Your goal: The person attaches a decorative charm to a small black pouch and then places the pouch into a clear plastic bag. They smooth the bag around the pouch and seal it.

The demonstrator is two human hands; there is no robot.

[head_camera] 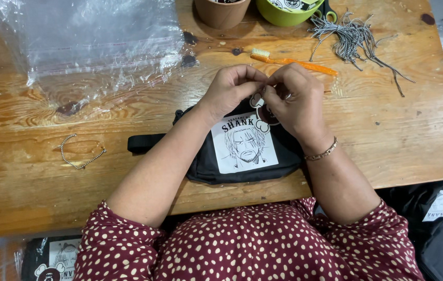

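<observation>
A black waist bag (208, 165) with a white printed patch lies on the wooden table (34, 182) in front of me. My left hand (229, 88) and my right hand (294, 101) meet above its top edge, fingertips pinched together on a small keychain charm (261, 108) that hangs by the bag's zipper. The charm is mostly hidden under my fingers. A bracelet sits on my right wrist.
Clear plastic bags (91, 36) lie at the back left. A short ball chain (78, 153) rests at the left. An orange toothbrush (289, 62), a heap of ball chains (354, 36), a brown cup (221, 10) and a green bowl (284, 13) stand behind. More black bags (440, 229) lie beside me.
</observation>
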